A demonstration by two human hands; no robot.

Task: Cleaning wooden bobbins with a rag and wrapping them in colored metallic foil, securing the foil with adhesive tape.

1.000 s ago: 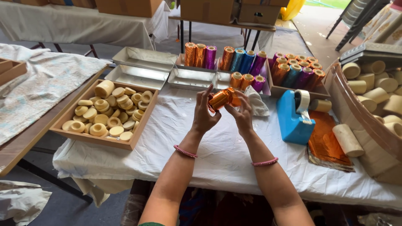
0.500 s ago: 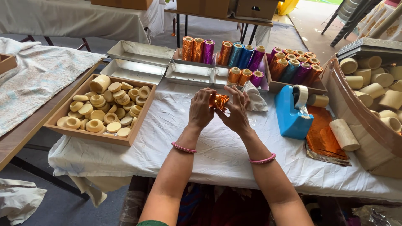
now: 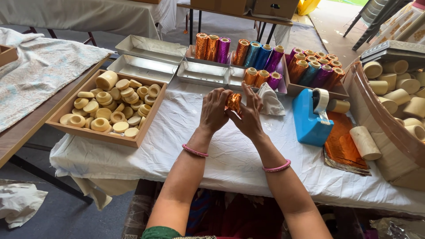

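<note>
Your left hand [image 3: 214, 110] and right hand [image 3: 250, 116] both grip the orange foil-wrapped cylinder [image 3: 233, 102], left of the blue tape dispenser [image 3: 310, 117]; wrapping looks nearly finished, bare cream tubes [image 3: 400, 88] remain.

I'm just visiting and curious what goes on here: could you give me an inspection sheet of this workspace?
Surface: table under a white cloth.
Job's things: orange foil-wrapped roll; orange foil sheets; blue tape dispenser.
Clutter: wooden tray of pale rings; empty metal trays; wrapped coloured rolls; bare pale rolls.
Grippers: left hand and right hand both grip the roll.
Cables: nothing seen.
Surroundings: neighbouring tables, cardboard boxes.
</note>
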